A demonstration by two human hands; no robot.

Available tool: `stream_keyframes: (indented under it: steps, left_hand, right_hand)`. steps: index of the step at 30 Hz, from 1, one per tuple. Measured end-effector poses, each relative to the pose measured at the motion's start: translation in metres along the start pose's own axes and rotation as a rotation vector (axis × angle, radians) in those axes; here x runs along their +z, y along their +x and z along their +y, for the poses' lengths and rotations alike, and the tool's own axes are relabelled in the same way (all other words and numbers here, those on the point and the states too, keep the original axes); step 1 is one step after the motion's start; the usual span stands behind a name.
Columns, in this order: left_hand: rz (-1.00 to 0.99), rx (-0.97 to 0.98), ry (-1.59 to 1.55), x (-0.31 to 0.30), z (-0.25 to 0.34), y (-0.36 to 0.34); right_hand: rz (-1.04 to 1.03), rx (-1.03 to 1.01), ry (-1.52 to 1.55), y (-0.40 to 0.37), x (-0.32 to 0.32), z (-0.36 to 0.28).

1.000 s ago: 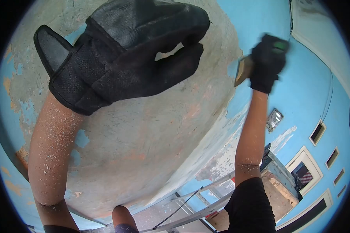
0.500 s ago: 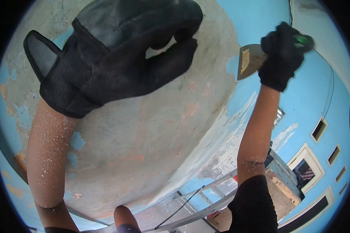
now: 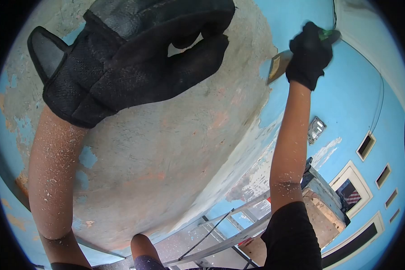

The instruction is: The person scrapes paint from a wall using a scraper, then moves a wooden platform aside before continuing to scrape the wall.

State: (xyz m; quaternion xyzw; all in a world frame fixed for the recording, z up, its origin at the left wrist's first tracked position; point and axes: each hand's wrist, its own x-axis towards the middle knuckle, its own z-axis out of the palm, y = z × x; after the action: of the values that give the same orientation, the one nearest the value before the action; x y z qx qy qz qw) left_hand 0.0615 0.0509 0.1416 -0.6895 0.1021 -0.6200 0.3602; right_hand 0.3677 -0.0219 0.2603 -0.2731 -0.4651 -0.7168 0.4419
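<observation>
My right hand (image 3: pixel 311 56), in a black glove, is closed round the green handle of a scraper (image 3: pixel 280 66). The broad blade points left and meets the wall where blue paint (image 3: pixel 279 22) borders bare grey plaster (image 3: pixel 166 148). A yellowish patch shows on the blade. Large in the upper left, my left hand (image 3: pixel 144 58) wears a black glove too. Its fingers curl toward the thumb with a small gap between them, and plaster shows through that gap. Nothing is visible in it. Pale flakes cover my left forearm.
Below, a metal ladder (image 3: pixel 252 229) slants beside a wooden-topped structure (image 3: pixel 321 216). A knee shows at the bottom centre. On the blue wall at right are a meter-like box (image 3: pixel 317 129), a cable, small openings and a framed window (image 3: pixel 353 191).
My right hand has moved left and slightly up with the scraper, whose blade now looks narrower. My left hand has shifted slightly up, its fingers unchanged.
</observation>
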Motion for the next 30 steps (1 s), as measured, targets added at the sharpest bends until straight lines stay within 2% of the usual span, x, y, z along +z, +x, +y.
stream_keyframes:
  steps: [1,2,4,5,7,8,11,12,13,15,16,17,19,20,21,23,25,26,27,30]
  left_hand:
    - [0.000,-0.031,-0.011,-0.001,0.000,-0.001]
    - [0.005,-0.026,0.000,-0.003,-0.001,-0.001]
    - [-0.010,-0.051,-0.011,0.000,0.002,0.000]
    - [-0.004,-0.050,-0.004,0.000,0.000,0.001]
    - [-0.035,-0.045,-0.082,0.001,-0.001,0.002]
    - [-0.042,-0.047,-0.083,0.000,0.000,0.001]
    - [-0.038,-0.056,-0.078,-0.001,0.003,0.001]
    - [-0.032,-0.060,-0.062,-0.003,0.001,0.001]
    - [-0.029,-0.063,-0.060,-0.002,0.002,0.001]
    - [-0.011,-0.053,-0.075,0.001,0.002,0.001]
    - [0.007,-0.040,-0.071,0.001,0.000,0.001]
    - [0.003,-0.044,-0.068,0.001,0.000,0.001]
    - [0.029,-0.024,0.002,0.001,0.001,0.000]
    - [0.028,-0.021,-0.002,0.000,0.002,0.001]
    - [-0.008,-0.019,-0.022,-0.001,0.002,0.002]
    - [-0.043,-0.017,-0.044,-0.001,0.003,0.003]
    - [0.021,-0.015,-0.042,0.000,0.002,0.003]
    - [0.023,-0.015,-0.029,0.000,0.000,0.003]
    - [0.018,-0.024,-0.057,0.000,0.000,0.003]
    - [0.014,-0.004,-0.097,0.001,0.002,0.005]
  right_hand:
    - [-0.040,0.319,0.289,-0.005,-0.001,-0.013]
    - [-0.030,0.312,0.294,-0.001,0.000,-0.017]
    - [-0.104,0.596,0.561,0.010,-0.012,-0.026]
    - [-0.035,0.625,0.690,0.024,-0.017,-0.034]
    - [-0.115,0.549,1.024,0.045,-0.030,-0.031]
    - [-0.134,0.372,0.733,0.039,-0.030,-0.034]
    - [0.003,-0.153,-0.244,-0.014,0.015,-0.005]
    - [0.083,-0.190,-0.242,-0.009,0.015,-0.004]
    - [0.081,-0.189,-0.244,-0.004,0.009,-0.014]
    - [-0.023,0.648,0.725,0.013,-0.009,-0.035]
    - [0.030,0.664,0.826,0.025,-0.018,-0.042]
    - [-0.058,0.621,0.963,0.032,-0.028,-0.036]
    - [-0.068,-0.046,0.029,0.006,-0.003,-0.005]
    - [-0.043,-0.037,-0.066,-0.015,0.014,0.005]
    - [-0.098,0.328,0.233,-0.015,0.007,-0.006]
    - [-0.075,0.162,0.214,-0.013,0.007,0.009]
    - [0.100,0.697,0.905,0.012,-0.015,-0.035]
    - [0.019,0.667,1.098,0.020,-0.024,-0.026]
    - [-0.139,0.496,1.143,0.027,-0.038,-0.030]
    - [-0.142,0.564,1.037,0.005,-0.032,-0.023]
